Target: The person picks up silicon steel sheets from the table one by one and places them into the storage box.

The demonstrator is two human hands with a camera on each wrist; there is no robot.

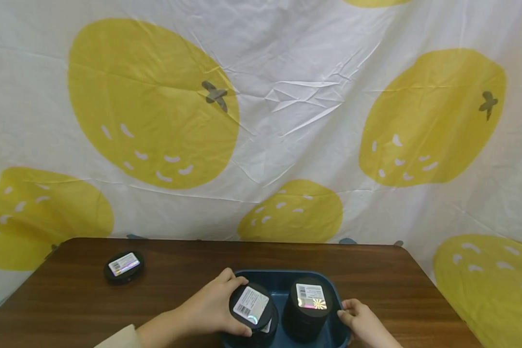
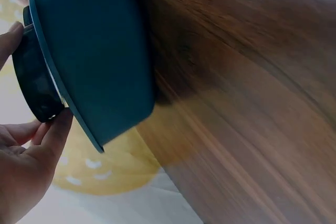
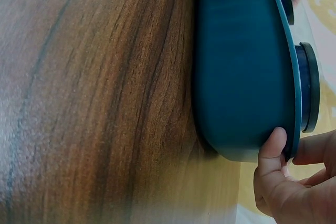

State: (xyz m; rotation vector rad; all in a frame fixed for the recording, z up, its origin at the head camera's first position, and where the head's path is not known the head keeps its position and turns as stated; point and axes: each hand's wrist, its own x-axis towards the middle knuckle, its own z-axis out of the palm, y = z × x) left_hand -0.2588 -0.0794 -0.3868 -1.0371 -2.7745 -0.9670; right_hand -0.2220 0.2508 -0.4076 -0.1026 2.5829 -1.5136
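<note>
My left hand (image 1: 210, 307) grips a flat, round black container (image 1: 251, 305) with a white barcode label, thumb and fingers around its side. It overlaps another black container (image 1: 267, 334) standing in the blue tray (image 1: 280, 294), whose label peeks out at the edge. In the left wrist view the held container (image 2: 34, 72) is level with the tray's rim or above it. My right hand (image 1: 364, 321) pinches the tray's right rim between thumb and fingers. Beside it, inside the tray, a tall black round stack (image 1: 310, 309) rises above the rim, labelled on top.
Toward the back left of the brown wooden table (image 1: 178, 261) lies a single flat black round container (image 1: 123, 267), label up. A white cloth (image 1: 296, 121) with yellow fruit shapes hangs behind the table's far edge.
</note>
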